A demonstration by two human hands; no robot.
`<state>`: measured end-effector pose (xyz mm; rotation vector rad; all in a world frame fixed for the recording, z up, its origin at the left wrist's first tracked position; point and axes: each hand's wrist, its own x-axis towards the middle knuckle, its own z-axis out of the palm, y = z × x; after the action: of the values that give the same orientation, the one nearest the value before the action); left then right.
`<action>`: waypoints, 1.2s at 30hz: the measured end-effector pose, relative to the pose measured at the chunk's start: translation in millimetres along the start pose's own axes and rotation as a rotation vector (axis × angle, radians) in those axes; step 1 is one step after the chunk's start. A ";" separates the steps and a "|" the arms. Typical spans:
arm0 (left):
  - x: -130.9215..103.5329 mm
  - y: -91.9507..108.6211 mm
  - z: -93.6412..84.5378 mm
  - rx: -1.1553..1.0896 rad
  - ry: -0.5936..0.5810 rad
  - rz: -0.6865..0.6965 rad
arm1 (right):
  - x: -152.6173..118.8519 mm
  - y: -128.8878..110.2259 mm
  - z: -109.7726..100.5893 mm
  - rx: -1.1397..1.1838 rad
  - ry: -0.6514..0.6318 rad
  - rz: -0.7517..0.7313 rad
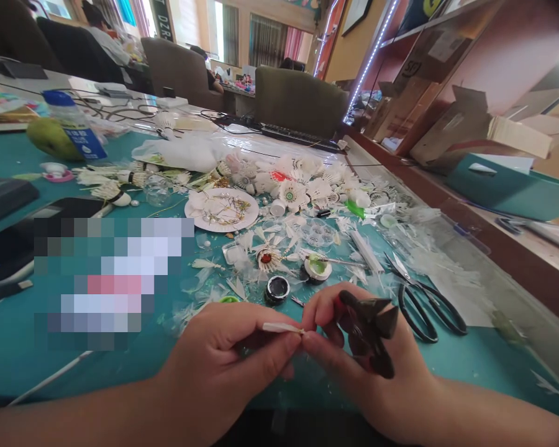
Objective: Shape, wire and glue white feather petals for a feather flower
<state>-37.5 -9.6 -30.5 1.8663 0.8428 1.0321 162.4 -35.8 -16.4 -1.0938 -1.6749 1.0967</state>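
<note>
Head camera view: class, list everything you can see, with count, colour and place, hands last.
Tabletop: one, teal, foreground
Shuttlecocks: many, mostly white, table's middle
Plate: one, white, left of the main pile
Black pot: one, beyond the hands
Green-filled pot: one, white rim, beside it
Scissors: one, black handles, right
Bottle: one, blue cap, far left
Blurred item: one, colours mixed, left; unidentifiable
Keyboard: one, dark, far edge
Chairs: at least three, dark, background
Cardboard boxes: several, brown, right
People: two, partly hidden, background
Feather piece: one, white, between fingers
Pliers: one, dark, right hand
Left hand: one, bare, centre
Right hand: one, bare, right of it
</note>
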 end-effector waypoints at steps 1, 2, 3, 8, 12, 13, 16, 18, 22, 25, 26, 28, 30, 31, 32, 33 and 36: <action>-0.3 -0.3 0.2 -0.016 -0.003 -0.005 | -0.2 0.2 -0.3 0.000 0.006 -0.001; -0.7 -0.4 0.3 -0.032 -0.003 -0.013 | -0.5 0.1 -0.6 0.000 0.013 -0.008; -1.1 -0.2 0.3 -0.043 -0.003 -0.024 | -0.9 -0.3 -0.9 -0.001 0.025 -0.022; -1.0 2.8 -2.3 0.005 -0.063 -0.078 | -3.3 -1.2 -1.0 -0.005 0.059 -0.040; -0.6 2.7 -2.0 0.004 -0.057 -0.049 | -1.8 -0.7 -0.5 -0.041 0.036 -0.032; -1.2 1.7 -1.4 -0.019 -0.044 -0.039 | -0.5 -1.2 -1.4 -0.066 0.026 -0.042; -4.3 -2.4 -0.1 -0.124 0.015 -0.055 | 4.8 -5.3 -10.1 -0.209 -0.045 -0.086; -6.2 -5.0 -1.1 -0.180 0.029 -0.092 | 8.2 -9.7 -21.4 -0.356 -0.104 -0.102; -6.4 -6.2 -6.6 -0.180 0.015 -0.121 | 12.0 -16.8 -46.4 -0.748 -0.173 -0.095; -5.2 -5.7 -8.8 -0.195 0.035 -0.093 | 13.2 -17.0 -54.7 -0.886 -0.292 -0.098; -5.2 -5.8 -8.8 -0.210 0.043 -0.083 | 13.4 -16.4 -55.1 -0.905 -0.324 -0.090; -6.0 -6.5 -8.6 -0.227 0.056 -0.072 | 13.6 -15.2 -54.2 -0.925 -0.358 -0.062; -7.3 -7.6 -8.7 -0.212 0.047 -0.067 | 13.6 -14.7 -53.0 -0.931 -0.368 -0.045; -7.9 -8.0 -9.0 -0.194 0.029 -0.070 | 13.5 -14.8 -52.9 -0.936 -0.362 -0.045; -8.5 -8.4 -9.4 -0.176 0.012 -0.077 | 13.4 -15.1 -53.0 -0.944 -0.354 -0.047; -8.8 -8.7 -9.8 -0.163 0.000 -0.081 | 13.2 -15.3 -53.4 -0.951 -0.340 -0.056; -9.0 -8.8 -10.3 -0.154 -0.006 -0.084 | 12.7 -14.9 -54.9 -0.962 -0.334 -0.066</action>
<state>-51.9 -9.9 -38.0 1.6901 0.8078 1.0098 207.1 -15.3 14.8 -1.4478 -2.5984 0.3931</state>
